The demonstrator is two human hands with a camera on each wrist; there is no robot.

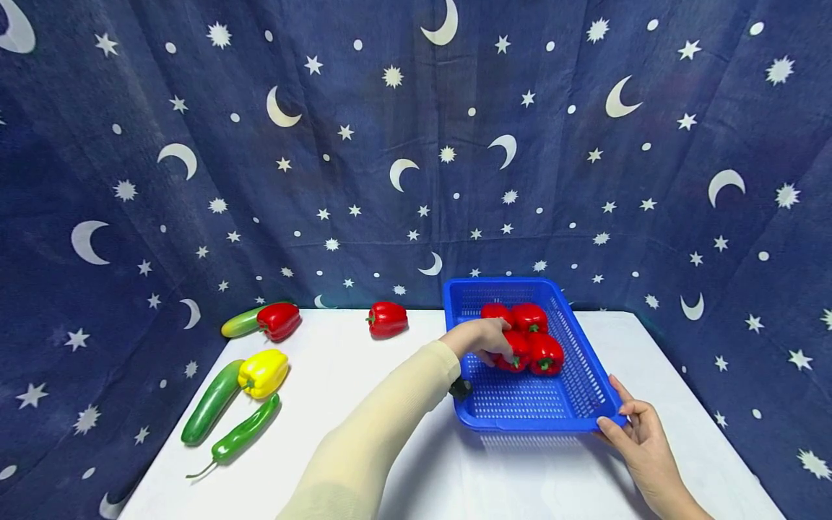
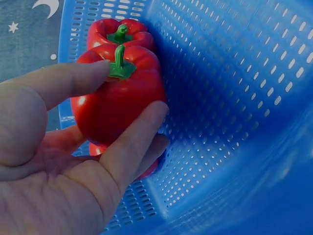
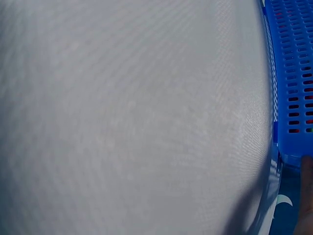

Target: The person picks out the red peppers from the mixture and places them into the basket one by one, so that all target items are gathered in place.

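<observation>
Red peppers point(image 1: 530, 316) sat bunched in a blue basket point(image 1: 533, 425) at the right of the white table point(image 1: 338, 383) — four showed in the head view. One of them, the held pepper point(image 2: 115, 115), was in the grasp of the left hand point(image 1: 482, 338), thumb beside its green stem and fingers curled round its side; whether its weight rested in the hand or below could not be told. The right hand point(image 1: 643, 440) gripped the basket's near right corner, thumb at the rim.

By the look of it, the work was well along but unfinished: four reds lay within the rim, while a lone red pepper point(image 1: 388, 320) at the table's back and a far-left red pepper point(image 1: 281, 322), just beside a yellowish cucumber point(image 1: 240, 323), were probably what was left. Also outside the basket — toward the left edge — lay a yellow pepper point(image 1: 263, 373), a dark green cucumber point(image 1: 213, 402) and a green chili point(image 1: 245, 433).
</observation>
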